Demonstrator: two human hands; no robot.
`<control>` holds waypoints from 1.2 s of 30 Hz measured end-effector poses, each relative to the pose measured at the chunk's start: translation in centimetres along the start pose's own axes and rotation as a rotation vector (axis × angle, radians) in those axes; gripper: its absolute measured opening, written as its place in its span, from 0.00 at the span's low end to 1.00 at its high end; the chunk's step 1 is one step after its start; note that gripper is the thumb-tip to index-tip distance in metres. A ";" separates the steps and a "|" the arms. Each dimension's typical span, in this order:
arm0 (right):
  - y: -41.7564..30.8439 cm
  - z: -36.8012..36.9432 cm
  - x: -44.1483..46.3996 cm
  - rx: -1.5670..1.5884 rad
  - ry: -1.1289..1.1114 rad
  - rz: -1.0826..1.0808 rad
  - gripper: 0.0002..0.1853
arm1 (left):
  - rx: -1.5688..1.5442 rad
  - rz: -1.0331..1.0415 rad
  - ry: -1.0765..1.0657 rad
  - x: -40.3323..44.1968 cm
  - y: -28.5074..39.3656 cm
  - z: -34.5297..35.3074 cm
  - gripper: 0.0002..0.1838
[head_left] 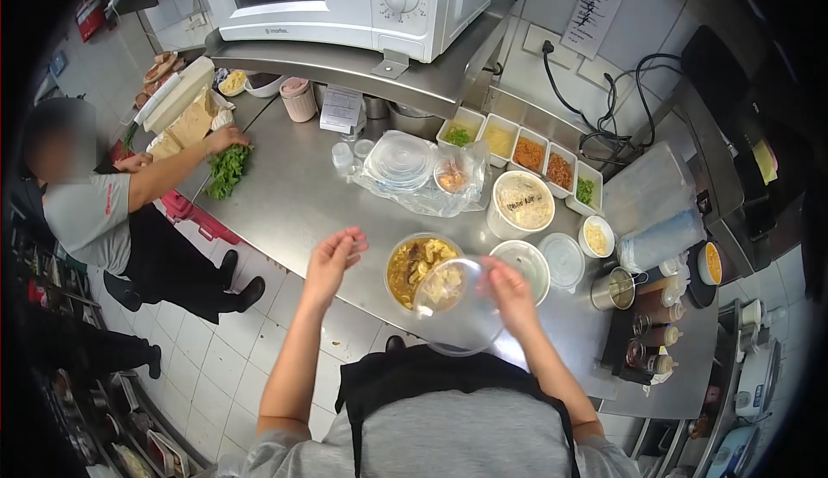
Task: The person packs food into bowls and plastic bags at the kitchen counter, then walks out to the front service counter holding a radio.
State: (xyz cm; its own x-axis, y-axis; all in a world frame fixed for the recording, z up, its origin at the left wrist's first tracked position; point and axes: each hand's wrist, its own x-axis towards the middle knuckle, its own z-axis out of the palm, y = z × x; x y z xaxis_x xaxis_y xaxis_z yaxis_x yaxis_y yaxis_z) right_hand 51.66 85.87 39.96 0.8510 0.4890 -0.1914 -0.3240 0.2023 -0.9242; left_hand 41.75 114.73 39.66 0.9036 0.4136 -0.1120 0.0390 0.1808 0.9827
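Observation:
My right hand [513, 293] grips the edge of a clear round lid [466, 327], tilted near the table's front edge. Seen through the lid is part of a clear round container [398, 273] with yellow pieces in brown broth or sauce. To the left of that container, my left hand [335, 262] is raised with its fingers curled together; whether anything is between them is hidden. Behind the container lies a plastic bag [405, 198] with clear round lids in it. A white tub [520, 206] with handwriting on its lid stands to the right, beside another round tub [522, 258].
White trays of chopped food [528, 152] line the back under a microwave [345, 12] on a shelf. Sauce bottles [660, 314] and a metal pot [612, 288] stand right. At left, a co-worker's hand [226, 139] touches leafy greens [228, 172].

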 end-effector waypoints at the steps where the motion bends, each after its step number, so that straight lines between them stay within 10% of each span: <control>1: 0.9 0.5 0.2 -0.318 -0.006 -0.240 0.14 | 0.013 -0.059 0.037 -0.1 -1.3 -0.1 0.16; 2: 1.5 0.8 0.4 -0.636 -0.012 -0.480 0.14 | 0.016 -0.056 0.039 -0.2 -2.2 0.2 0.16; 10: 4.6 2.1 5.8 -0.642 0.067 -0.289 0.15 | 0.080 0.059 0.151 0.2 -5.3 4.7 0.17; 15: 5.7 2.9 5.7 -0.890 0.083 -0.475 0.17 | 0.848 0.610 0.131 0.1 -4.6 7.5 0.21; 20: 5.1 4.2 5.1 -0.990 0.009 -0.634 0.21 | 1.302 0.523 0.033 -2.2 -4.3 9.1 0.34; 36: 3.9 4.2 5.2 -1.311 -0.234 -0.409 0.25 | 1.287 0.522 -0.009 -1.7 -4.0 8.6 0.34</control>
State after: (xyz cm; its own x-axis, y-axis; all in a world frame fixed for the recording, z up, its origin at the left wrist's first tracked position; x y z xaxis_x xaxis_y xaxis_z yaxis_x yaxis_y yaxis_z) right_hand 53.13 92.76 36.69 0.6597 0.7444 0.1033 0.6580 -0.5057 -0.5579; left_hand 43.74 105.65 37.23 0.9377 0.1713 0.3022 0.0564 -0.9335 0.3542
